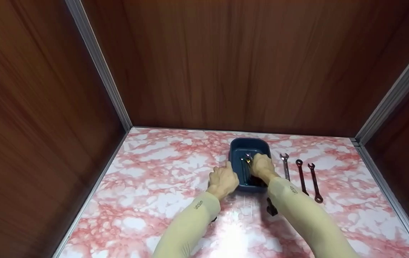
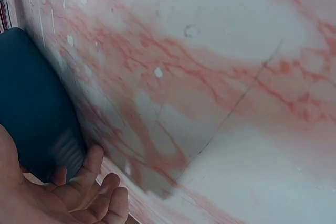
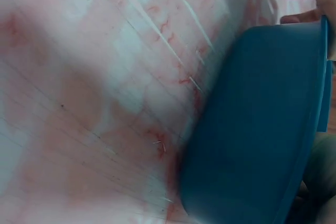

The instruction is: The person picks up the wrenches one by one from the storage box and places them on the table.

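Note:
A dark blue plastic tub (image 1: 250,143) sits on the marbled table, with several wrenches (image 1: 244,170) lying inside it. My right hand (image 1: 263,166) reaches over the tub's right side, its curled fingers holding a shiny wrench (image 1: 248,159) by what shows; the fingertips are partly hidden. In the right wrist view the tub wall (image 3: 252,129) hides most of that hand. My left hand (image 1: 223,180) rests against the tub's left side. Its fingers (image 2: 93,163) are loosely bent and spread beside the outer wall (image 2: 37,103) in the left wrist view.
Right of the tub lie three wrenches: a silver one (image 1: 285,166) and two dark reddish ones (image 1: 302,177) (image 1: 314,182). A small black object (image 1: 271,208) is near the right forearm. Brown wood-grain panels (image 1: 204,64) enclose the table at the back and sides.

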Action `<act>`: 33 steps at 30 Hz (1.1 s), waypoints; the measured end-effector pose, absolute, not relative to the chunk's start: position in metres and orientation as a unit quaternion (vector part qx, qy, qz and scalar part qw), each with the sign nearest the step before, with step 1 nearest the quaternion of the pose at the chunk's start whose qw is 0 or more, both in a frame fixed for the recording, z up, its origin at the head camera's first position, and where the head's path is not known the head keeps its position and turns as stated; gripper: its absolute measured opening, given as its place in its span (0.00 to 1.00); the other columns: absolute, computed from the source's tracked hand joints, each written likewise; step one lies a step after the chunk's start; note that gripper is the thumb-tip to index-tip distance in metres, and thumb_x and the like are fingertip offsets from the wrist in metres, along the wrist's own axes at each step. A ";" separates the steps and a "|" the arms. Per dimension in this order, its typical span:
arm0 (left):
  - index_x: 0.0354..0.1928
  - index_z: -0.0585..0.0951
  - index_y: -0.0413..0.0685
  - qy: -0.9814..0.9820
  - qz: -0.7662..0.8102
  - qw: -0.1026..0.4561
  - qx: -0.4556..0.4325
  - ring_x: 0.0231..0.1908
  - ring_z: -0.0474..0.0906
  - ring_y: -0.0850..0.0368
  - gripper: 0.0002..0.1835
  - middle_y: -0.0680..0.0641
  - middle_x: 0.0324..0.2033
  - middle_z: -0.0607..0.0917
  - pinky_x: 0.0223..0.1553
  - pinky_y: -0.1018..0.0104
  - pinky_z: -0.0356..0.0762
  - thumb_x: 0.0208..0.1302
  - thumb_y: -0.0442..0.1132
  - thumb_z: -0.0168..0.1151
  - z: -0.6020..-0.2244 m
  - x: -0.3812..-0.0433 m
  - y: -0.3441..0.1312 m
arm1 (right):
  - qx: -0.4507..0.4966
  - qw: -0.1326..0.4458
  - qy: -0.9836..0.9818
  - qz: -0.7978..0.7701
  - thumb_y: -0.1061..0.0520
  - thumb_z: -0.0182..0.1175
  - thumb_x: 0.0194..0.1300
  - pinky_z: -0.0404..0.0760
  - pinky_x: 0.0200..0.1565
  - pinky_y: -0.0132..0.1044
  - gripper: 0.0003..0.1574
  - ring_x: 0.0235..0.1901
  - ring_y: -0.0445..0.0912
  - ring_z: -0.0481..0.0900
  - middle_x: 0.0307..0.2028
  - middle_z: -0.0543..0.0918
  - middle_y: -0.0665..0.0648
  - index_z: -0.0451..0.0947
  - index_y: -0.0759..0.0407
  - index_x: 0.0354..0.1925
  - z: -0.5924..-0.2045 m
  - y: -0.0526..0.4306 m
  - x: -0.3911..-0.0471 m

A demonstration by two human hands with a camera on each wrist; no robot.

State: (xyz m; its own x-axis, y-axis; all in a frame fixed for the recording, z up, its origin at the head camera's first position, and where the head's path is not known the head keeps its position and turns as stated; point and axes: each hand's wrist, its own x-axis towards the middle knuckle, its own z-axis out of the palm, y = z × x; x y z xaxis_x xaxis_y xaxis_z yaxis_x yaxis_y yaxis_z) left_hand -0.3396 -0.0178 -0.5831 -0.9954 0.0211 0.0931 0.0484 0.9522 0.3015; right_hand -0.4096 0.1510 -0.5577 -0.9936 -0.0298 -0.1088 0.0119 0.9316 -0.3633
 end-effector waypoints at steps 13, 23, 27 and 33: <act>0.71 0.76 0.44 -0.987 -0.153 0.036 -0.014 0.53 0.87 0.39 0.25 0.38 0.50 0.93 0.53 0.43 0.88 0.82 0.49 0.52 -0.585 -0.340 -0.016 | 0.006 0.078 0.980 -0.182 0.58 0.68 0.64 0.90 0.61 0.62 0.22 0.59 0.68 0.91 0.57 0.89 0.78 0.86 0.72 0.51 -0.559 0.148 -0.410; 0.73 0.75 0.43 -0.987 -0.153 0.043 -0.013 0.54 0.88 0.39 0.27 0.38 0.51 0.93 0.53 0.42 0.88 0.82 0.49 0.53 -0.583 -0.340 -0.016 | 0.003 0.081 0.980 -0.184 0.59 0.70 0.61 0.89 0.61 0.61 0.26 0.58 0.68 0.91 0.57 0.89 0.78 0.85 0.74 0.54 -0.561 0.148 -0.408; 0.73 0.75 0.44 -0.987 -0.157 0.040 -0.012 0.54 0.87 0.39 0.26 0.38 0.51 0.93 0.54 0.41 0.87 0.81 0.49 0.54 -0.583 -0.340 -0.015 | 0.009 0.085 0.978 -0.191 0.58 0.70 0.60 0.90 0.61 0.61 0.26 0.57 0.67 0.91 0.57 0.90 0.77 0.86 0.74 0.54 -0.561 0.149 -0.408; 0.72 0.76 0.45 -0.988 -0.153 0.035 -0.007 0.54 0.88 0.39 0.25 0.38 0.51 0.93 0.54 0.42 0.88 0.82 0.49 0.52 -0.583 -0.340 -0.015 | 0.001 0.085 0.974 -0.211 0.58 0.69 0.57 0.89 0.63 0.60 0.26 0.57 0.67 0.90 0.57 0.90 0.78 0.87 0.74 0.51 -0.556 0.151 -0.407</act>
State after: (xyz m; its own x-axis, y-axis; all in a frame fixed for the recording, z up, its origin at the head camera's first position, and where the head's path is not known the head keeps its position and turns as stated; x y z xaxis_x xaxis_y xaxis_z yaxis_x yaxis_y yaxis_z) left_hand -0.3403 -0.0149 -0.5828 -0.9974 0.0028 0.0718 0.0245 0.9529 0.3024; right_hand -0.4074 0.1509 -0.5556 -0.9854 -0.0333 -0.1667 0.0387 0.9110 -0.4106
